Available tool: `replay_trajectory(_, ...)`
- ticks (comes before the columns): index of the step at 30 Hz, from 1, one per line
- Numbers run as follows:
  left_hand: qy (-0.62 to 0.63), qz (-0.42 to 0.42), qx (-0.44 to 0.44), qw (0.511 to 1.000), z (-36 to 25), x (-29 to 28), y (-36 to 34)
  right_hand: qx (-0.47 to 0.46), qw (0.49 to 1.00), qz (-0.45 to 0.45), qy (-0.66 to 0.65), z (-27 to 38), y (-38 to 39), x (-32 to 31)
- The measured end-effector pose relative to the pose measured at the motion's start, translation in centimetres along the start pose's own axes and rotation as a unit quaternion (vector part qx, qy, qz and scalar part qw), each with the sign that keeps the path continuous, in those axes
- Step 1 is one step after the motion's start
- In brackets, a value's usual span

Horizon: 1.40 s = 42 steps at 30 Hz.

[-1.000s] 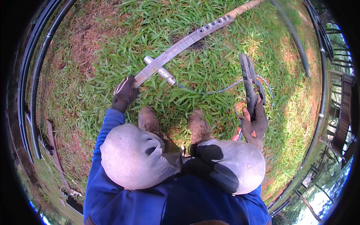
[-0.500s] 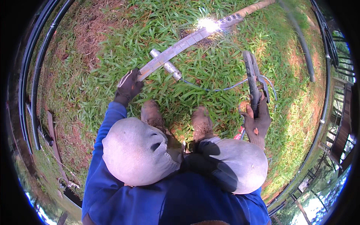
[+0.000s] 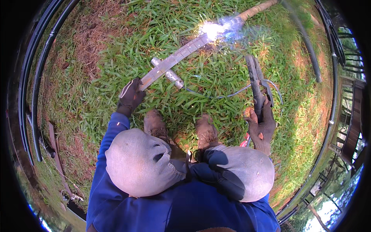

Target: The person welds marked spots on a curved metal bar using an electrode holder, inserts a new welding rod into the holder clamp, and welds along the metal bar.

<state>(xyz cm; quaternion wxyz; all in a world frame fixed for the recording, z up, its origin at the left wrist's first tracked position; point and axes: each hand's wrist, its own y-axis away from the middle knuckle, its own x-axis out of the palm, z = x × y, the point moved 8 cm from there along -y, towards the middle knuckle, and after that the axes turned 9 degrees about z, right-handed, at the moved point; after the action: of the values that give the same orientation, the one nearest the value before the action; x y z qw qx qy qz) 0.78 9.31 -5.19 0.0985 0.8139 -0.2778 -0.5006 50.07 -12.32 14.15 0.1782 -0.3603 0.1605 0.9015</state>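
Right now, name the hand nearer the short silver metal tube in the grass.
Left. The left hand, gripping the near end of the metal bar, is just left of the metal tube; the right hand, holding the welding electrode holder, is farther away, to the tube's right.

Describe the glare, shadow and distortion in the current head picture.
Head view: a white-blue glare washes out the far part of the metal bar; head view: a dark shadow crosses the right trouser knee, while sunlit grass brightens at right; head view: the black pipes bow along the left rim, and the corners are black.
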Motion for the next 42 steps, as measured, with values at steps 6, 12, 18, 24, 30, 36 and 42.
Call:
replay_trajectory(6,0.004,-0.029,0.015,0.999,0.3,0.1,0.1,-0.009,1.0,-0.001,0.02,-0.2,-0.2,0.1)
replay_trajectory(12,0.003,0.003,0.012,1.0,0.2,0.2,-0.1,-0.001,1.0,0.013,0.014,-0.3,-0.2,0.3)
replay_trajectory(18,-0.011,-0.014,0.019,1.0,-0.1,-0.1,-0.3,-0.018,1.0,0.009,-0.004,0.0,-0.3,0.4)
replay_trajectory(24,-0.007,-0.012,0.03,0.999,0.1,0.3,0.6,-0.003,1.0,0.015,0.009,0.0,0.3,0.3)
replay_trajectory(30,-0.005,-0.012,0.033,0.999,0.6,0.7,0.3,0.011,1.0,0.013,-0.015,-0.1,0.2,0.4)
replay_trajectory(36,-0.01,-0.031,0.046,0.998,0.6,0.7,0.5,-0.011,1.0,0.013,0.018,-0.1,0.1,0.4)
replay_trajectory(42,-0.021,0.0,0.0,1.0,0.6,0.4,-0.5,-0.004,1.0,0.006,0.003,-0.2,-0.7,0.8)
